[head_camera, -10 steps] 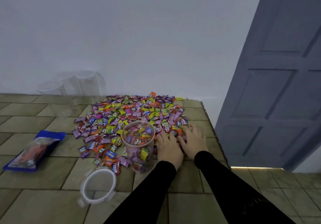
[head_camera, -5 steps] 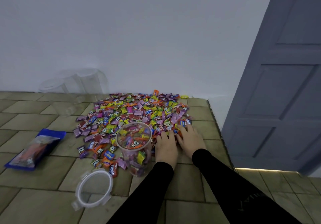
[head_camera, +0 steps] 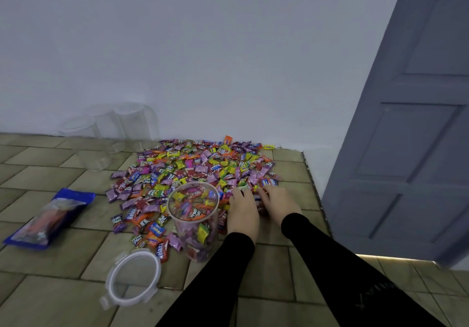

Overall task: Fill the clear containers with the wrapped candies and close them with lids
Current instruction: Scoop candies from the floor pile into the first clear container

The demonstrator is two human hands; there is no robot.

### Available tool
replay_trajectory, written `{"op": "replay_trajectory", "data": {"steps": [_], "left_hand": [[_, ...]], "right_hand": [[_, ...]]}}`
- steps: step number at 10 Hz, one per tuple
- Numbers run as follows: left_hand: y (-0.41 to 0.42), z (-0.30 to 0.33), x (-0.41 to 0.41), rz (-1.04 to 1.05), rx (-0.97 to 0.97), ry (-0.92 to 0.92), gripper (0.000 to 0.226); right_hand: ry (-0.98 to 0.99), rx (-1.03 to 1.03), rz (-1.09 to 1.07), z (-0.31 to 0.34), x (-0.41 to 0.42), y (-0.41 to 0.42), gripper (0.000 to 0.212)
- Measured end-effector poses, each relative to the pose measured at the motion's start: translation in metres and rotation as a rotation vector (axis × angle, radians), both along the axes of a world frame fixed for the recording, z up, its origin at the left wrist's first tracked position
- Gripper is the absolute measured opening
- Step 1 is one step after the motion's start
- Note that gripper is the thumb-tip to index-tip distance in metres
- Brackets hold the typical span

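Head view: first container part-filled, lid off.
Container [head_camera: 195, 221] amid candy pile [head_camera: 193, 166]; lid [head_camera: 133, 277] lies near; three empty containers [head_camera: 111, 133] wait. Left hand [head_camera: 243, 212], right hand [head_camera: 279, 203] cupped together, scooping candies; grip unclear.

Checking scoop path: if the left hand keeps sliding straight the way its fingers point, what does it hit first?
The candy pile: the left hand points away toward the wall, fingertips already at the pile's near edge.

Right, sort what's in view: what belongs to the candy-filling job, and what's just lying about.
Job:
candy pile
part-filled container
loose lid
empty containers
left hand and right hand, both on the pile

Lying about:
blue packet
grey door
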State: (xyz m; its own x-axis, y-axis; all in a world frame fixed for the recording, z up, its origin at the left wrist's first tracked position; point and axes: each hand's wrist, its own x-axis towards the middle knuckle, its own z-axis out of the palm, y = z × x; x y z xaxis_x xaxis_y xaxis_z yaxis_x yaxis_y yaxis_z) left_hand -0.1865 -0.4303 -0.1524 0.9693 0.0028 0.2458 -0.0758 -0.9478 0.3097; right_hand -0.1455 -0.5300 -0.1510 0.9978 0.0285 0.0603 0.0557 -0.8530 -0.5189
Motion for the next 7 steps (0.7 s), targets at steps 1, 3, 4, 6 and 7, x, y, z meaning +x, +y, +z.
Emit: {"op": "replay_trajectory", "data": {"steps": [1, 3, 4, 6, 7], "left_hand": [[-0.002, 0.013, -0.003, -0.062, 0.011, -0.109, 0.033], [-0.005, 0.043, -0.012, -0.084, 0.202, -0.093, 0.028], [-0.006, 0.060, -0.015, -0.054, 0.202, -0.164, 0.025], [0.006, 0.108, -0.034, -0.108, -0.029, -0.265, 0.038], [0.012, 0.118, -0.032, -0.071, -0.081, -0.119, 0.025]], "right_hand": [[-0.010, 0.115, -0.057, 0.007, -0.001, -0.001, 0.036], [-0.126, 0.389, -0.186, 0.024, -0.006, -0.004, 0.041], [-0.183, 0.510, -0.247, 0.033, -0.010, -0.002, 0.044], [-0.255, 0.672, -0.290, 0.070, -0.021, 0.007, 0.045], [-0.316, 0.734, -0.306, 0.086, -0.024, 0.019, 0.048]]}}
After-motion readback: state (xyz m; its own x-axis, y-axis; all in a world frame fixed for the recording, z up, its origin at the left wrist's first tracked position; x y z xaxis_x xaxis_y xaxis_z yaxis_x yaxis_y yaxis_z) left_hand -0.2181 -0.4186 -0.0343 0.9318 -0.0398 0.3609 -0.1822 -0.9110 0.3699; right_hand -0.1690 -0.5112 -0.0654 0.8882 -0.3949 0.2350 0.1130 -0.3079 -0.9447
